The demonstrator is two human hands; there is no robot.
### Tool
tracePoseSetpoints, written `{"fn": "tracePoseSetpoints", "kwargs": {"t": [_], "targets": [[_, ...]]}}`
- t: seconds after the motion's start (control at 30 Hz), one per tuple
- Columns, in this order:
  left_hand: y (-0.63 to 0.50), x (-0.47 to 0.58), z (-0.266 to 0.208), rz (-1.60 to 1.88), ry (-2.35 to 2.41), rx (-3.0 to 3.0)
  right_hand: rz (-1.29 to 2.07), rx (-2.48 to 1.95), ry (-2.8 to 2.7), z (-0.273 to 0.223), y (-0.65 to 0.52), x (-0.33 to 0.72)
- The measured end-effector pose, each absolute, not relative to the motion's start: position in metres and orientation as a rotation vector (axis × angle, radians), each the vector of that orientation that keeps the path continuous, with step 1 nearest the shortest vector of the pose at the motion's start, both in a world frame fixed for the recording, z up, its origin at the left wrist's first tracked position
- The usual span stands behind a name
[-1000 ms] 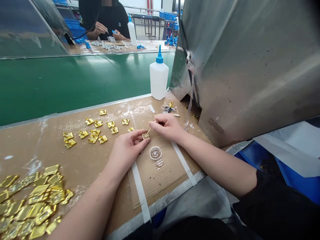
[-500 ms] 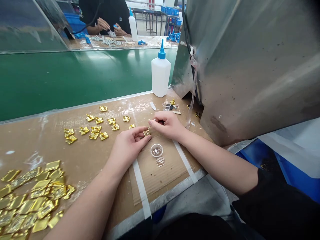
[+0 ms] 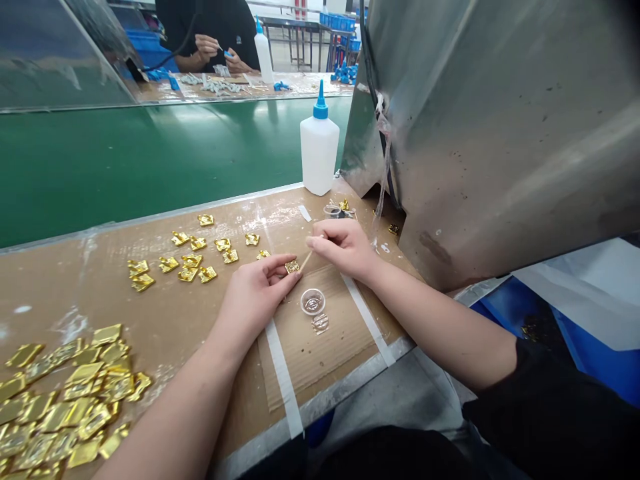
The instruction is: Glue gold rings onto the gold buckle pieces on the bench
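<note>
My left hand pinches a small square gold piece between thumb and fingers, its patterned face turned up. Above and to the right, my right hand is closed on a thin wooden stick, which slants down with its lower end beside the gold piece. Whether the tip touches the piece I cannot tell. Just below both hands stands a small round clear cup with clear liquid in it. It rests on a cardboard sheet held by white tape strips.
Several gold pieces with raised rings lie at left centre. A heap of flat gold plates covers the near left. A white bottle with a blue nozzle stands behind my hands. A metal panel rises at right. A co-worker sits across the green surface.
The stick has swung from the top of the gold piece to its lower right side. My right hand has shifted slightly right; my left keeps holding the piece.
</note>
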State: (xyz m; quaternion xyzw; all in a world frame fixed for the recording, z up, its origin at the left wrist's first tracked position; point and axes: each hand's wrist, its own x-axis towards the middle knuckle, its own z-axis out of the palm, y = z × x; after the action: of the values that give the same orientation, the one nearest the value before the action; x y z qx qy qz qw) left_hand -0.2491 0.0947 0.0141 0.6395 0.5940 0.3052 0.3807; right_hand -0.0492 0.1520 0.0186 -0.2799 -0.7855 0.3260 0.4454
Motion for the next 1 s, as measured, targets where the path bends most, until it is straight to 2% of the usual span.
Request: {"fn": "tracePoseSetpoints", "kwargs": {"t": [0.1,0.23,0.33,0.47,0.57,0.67,0.87,1.0], "targets": [[0.097,-0.251,0.011,0.8,1.486,1.6,0.999,-0.451,-2.222,0.025,0.145,-0.044],[0.098,-0.253,0.009,0.813,1.476,1.595,0.983,-0.425,-2.501,0.027,0.144,-0.039],[0.098,-0.253,0.009,0.831,1.467,1.56,0.891,-0.689,-2.405,0.028,0.154,-0.032],[0.096,-0.252,0.011,0.843,1.458,1.473,0.566,-1.228,-2.27,0.028,0.168,-0.02],[0.096,-0.251,0.014,0.846,1.466,1.441,0.581,-1.365,-2.387,0.025,0.17,-0.018],[0.096,-0.251,0.016,0.859,1.459,1.416,0.825,-1.3,-2.26,0.024,0.168,-0.021],[0.094,-0.25,0.013,0.976,1.374,1.284,1.765,-0.884,-1.355,0.031,0.163,-0.033],[0.092,-0.247,0.013,1.099,1.318,1.182,2.029,-0.664,-1.097,0.032,0.161,-0.038]]}}
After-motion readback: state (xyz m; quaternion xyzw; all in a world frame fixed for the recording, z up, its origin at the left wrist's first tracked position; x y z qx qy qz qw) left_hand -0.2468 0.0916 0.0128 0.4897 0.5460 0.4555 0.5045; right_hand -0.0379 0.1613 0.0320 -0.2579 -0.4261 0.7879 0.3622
